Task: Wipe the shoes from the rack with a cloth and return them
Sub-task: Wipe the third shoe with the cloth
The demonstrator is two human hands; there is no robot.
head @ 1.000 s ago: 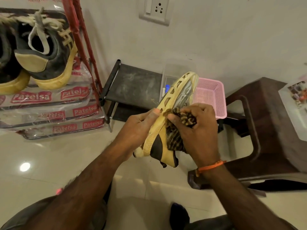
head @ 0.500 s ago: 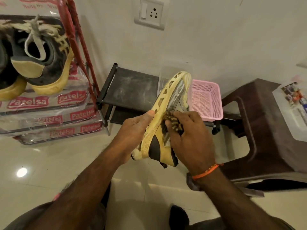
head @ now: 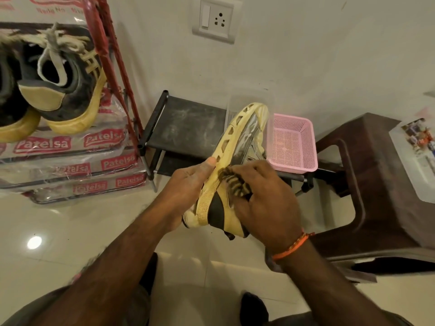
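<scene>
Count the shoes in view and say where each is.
3: one yellow-soled sneaker held in both hands, two dark yellow-soled sneakers on the red rack; the leftmost is cut off, so others may be hidden.

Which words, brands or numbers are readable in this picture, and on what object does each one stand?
"Patelsa": red and white labels, repeated on the clear plastic wrapping of the red metal shoe rack.
Red print at the wrapping's top edge: too blurred to read.
Colourful print on the white box on the brown plastic stool: too small to read.
Yellow and black shoe, white wall socket: no text visible.
</scene>
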